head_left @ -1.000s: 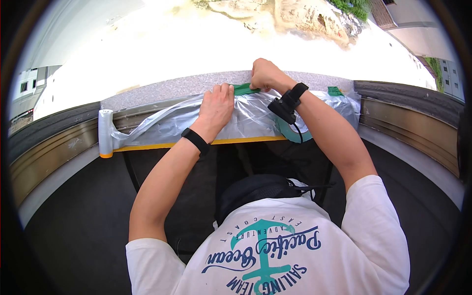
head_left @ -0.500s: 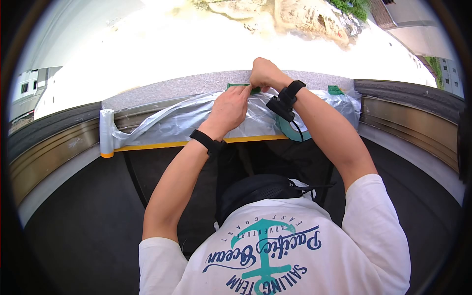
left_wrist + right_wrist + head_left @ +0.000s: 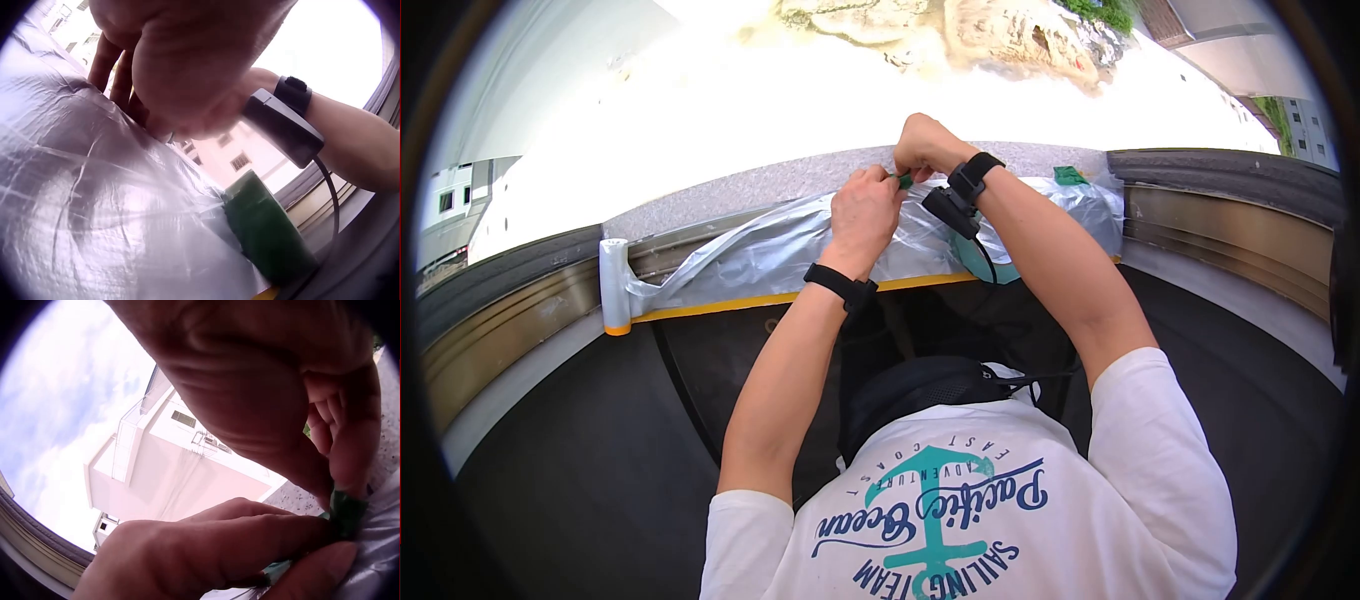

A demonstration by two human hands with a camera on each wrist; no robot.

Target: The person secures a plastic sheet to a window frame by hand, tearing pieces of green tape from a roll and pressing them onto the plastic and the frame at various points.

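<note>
Two hands together at the far edge of the window sill (image 3: pixel 800 178), near its middle: left hand (image 3: pixel 865 208) and right hand (image 3: pixel 920 143) both pinching a short strip of green tape (image 3: pixel 905 181) between fingertips, right where the clear plastic sheet (image 3: pixel 760 250) meets the stone. Same pinch seen close in the right wrist view, green tape (image 3: pixel 345 511) caught between thumb and finger. Roll of green tape (image 3: pixel 265 234) hanging from the right forearm, low against the sheet. Another green tab (image 3: pixel 1068 175) already stuck toward the sill's right end; sheet's rolled end (image 3: pixel 613 285) standing at the left end, yellow edge (image 3: pixel 730 302) running along the near side. Step in hand, by the look of it: tearing or seating a strip to fasten the sheet's top edge. Next move likely calling for pressing the strip flat across film and stone.
</note>
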